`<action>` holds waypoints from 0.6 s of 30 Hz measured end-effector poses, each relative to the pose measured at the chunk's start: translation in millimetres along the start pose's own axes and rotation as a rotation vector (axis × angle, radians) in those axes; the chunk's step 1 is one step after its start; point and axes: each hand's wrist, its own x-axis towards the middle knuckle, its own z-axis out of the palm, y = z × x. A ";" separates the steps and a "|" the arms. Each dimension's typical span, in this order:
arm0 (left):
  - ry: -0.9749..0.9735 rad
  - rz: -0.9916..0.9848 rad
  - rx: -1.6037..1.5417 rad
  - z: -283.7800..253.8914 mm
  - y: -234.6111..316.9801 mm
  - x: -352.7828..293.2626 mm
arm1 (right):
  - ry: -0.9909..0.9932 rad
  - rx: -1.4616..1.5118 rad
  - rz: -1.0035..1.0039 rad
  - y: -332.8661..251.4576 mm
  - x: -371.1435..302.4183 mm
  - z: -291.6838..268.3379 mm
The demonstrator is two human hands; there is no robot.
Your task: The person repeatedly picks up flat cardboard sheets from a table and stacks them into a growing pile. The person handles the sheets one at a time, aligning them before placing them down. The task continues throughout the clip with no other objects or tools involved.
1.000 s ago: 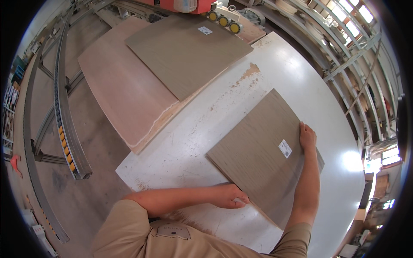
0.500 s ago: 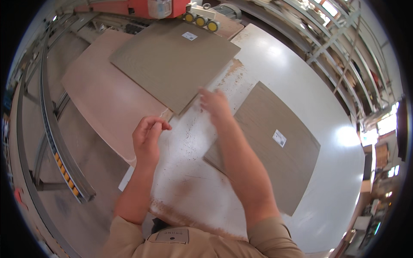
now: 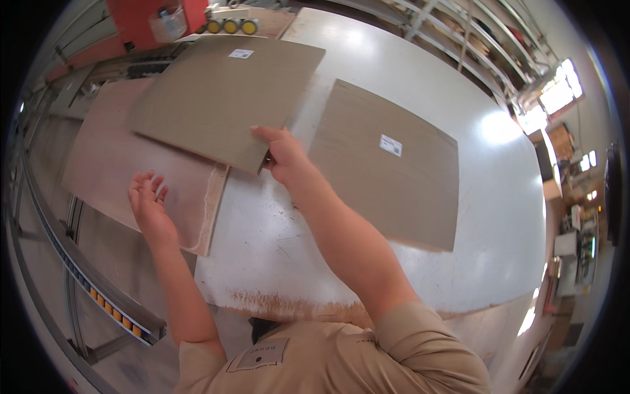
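A grey-brown wooden panel (image 3: 223, 98) with a white label lies at the far left, overlapping the pinkish board (image 3: 118, 151). Its near right corner is in my right hand (image 3: 282, 152), one digit stretched over the top face and the other fingers curled under the edge. My left hand (image 3: 151, 200) is over the pinkish board, fingers apart and loosely bent, holding nothing. On the white table (image 3: 262, 256), right of my right hand, rests a second grey-brown panel (image 3: 387, 174) with its own label.
A red machine (image 3: 157, 23) and a row of yellow-faced round parts (image 3: 231, 26) stand beyond the panels. At the left runs a metal rail (image 3: 111, 308) with yellow rollers. Metal racks (image 3: 459, 33) line the far side. Brown wear or dust (image 3: 282, 305) marks the table's near edge.
My right hand has reached the first panel's near corner and closed on it. My left hand has moved left and its fingers have opened. The view has shifted, too.
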 end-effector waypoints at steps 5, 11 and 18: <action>0.110 -0.105 -0.018 7.4 -10.0 44.7 | -0.032 0.267 -0.115 4.3 -47.6 -6.3; -0.005 -0.280 -0.355 2.7 7.1 56.6 | -0.051 0.329 -0.158 -7.6 -125.6 -86.8; -0.258 -0.429 -0.276 21.3 -15.5 4.7 | 0.207 0.235 -0.319 -12.0 -202.6 -209.7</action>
